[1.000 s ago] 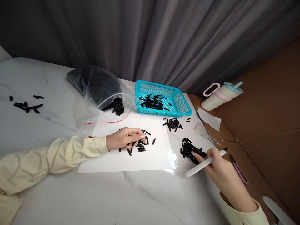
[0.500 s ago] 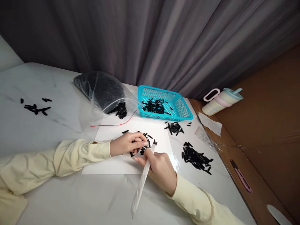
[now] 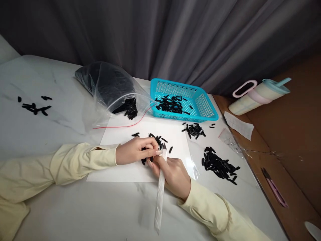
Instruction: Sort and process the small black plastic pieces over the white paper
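My left hand [image 3: 136,151] rests on a white sheet [image 3: 125,170], fingers curled over a small heap of black elongated pieces [image 3: 156,140] and pinching among them. My right hand [image 3: 173,175] lies just beside it, gripping a long white flat stick [image 3: 159,197] whose tip meets the left fingertips at the heap. The stick's far end points back toward me. Both sleeves are pale yellow.
A turquoise basket [image 3: 205,110] holds more black pieces. A clear plastic bag [image 3: 107,87] spills pieces at its mouth. Loose heaps lie at the right [image 3: 219,165], near the basket [image 3: 194,129] and far left [image 3: 33,107]. A bottle [image 3: 258,97] and pink cutter [image 3: 274,191] lie on the brown ledge.
My right hand came from the right-hand heap across to the white sheet with the stick, and now its tip is up against my left fingers. The left hand has hardly shifted.
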Motion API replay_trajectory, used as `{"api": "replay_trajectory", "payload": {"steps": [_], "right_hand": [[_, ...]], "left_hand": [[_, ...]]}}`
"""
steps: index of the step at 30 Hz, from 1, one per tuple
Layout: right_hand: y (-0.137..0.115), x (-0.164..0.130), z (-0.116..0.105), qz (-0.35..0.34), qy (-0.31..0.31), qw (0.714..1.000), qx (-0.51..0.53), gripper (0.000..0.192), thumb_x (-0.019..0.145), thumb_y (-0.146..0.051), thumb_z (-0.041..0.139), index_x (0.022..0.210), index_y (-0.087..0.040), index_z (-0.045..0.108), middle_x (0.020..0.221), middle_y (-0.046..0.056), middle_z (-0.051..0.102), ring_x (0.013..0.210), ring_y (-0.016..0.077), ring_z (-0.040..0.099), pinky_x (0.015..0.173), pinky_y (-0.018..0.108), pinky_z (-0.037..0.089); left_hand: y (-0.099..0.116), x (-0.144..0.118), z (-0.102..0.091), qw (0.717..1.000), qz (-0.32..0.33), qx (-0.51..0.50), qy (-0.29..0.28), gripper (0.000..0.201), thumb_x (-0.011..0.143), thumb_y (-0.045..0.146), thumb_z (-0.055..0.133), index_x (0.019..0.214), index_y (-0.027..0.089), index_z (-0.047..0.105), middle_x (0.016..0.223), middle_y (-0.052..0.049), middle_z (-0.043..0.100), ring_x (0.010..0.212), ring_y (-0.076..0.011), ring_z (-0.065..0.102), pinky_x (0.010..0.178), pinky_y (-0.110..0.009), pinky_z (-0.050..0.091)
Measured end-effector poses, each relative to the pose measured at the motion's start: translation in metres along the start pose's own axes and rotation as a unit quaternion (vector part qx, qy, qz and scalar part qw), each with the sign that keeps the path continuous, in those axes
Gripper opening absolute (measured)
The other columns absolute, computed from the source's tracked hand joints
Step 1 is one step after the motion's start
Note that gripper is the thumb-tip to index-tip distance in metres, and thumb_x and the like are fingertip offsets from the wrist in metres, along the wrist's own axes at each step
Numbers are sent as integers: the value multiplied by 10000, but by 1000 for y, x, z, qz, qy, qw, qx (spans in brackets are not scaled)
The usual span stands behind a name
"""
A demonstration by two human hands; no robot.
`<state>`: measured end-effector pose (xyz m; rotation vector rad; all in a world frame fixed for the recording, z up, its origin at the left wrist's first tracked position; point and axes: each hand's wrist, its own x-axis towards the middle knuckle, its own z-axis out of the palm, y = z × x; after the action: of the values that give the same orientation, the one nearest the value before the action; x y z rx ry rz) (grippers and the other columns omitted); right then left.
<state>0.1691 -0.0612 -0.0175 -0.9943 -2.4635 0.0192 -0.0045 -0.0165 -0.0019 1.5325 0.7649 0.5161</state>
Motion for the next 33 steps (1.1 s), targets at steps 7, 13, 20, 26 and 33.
{"api": "replay_trajectory", "payload": {"steps": [7, 13, 20, 26, 33], "right_hand": [[1, 0, -4, -5, 27, 999, 27, 241, 930, -162, 343, 791, -139, 539, 501, -27, 527, 396, 92, 442, 402, 238, 291], [2, -2, -2, -7, 35, 998, 53, 202, 936, -163, 342, 855, -126, 523, 513, -24, 515, 403, 100, 442, 403, 246, 278], [5, -3, -1, -6, 49, 996, 77, 163, 933, -161, 362, 893, -118, 513, 496, -27, 509, 385, 103, 438, 405, 247, 278], [5, -3, -2, 3, 46, 996, 77, 169, 940, -171, 349, 901, -133, 509, 492, -27, 523, 390, 106, 457, 415, 244, 295], [5, -3, -2, -1, 40, 996, 77, 212, 951, -184, 331, 884, -122, 523, 475, -28, 511, 376, 105, 438, 399, 252, 279]], "left_hand": [[-1, 0, -1, 997, -35, -62, -11, 304, 866, 434, 447, 758, 152, 481, 510, 40, 523, 468, -72, 463, 462, -184, 321], [1, 0, -4, 1000, -22, -3, -15, 375, 884, 454, 386, 679, 151, 467, 440, 76, 411, 408, -51, 349, 428, -185, 293], [-1, -1, -6, 999, -34, 23, -18, 491, 887, 489, 350, 591, 133, 515, 399, 66, 359, 382, -56, 318, 427, -208, 301], [0, -4, -5, 999, -43, 2, -9, 519, 887, 499, 342, 566, 130, 517, 394, 63, 330, 377, -54, 281, 415, -214, 264], [3, -5, -4, 999, -31, -9, -11, 452, 864, 451, 432, 551, 133, 500, 413, 69, 312, 386, -46, 249, 401, -212, 209]]}}
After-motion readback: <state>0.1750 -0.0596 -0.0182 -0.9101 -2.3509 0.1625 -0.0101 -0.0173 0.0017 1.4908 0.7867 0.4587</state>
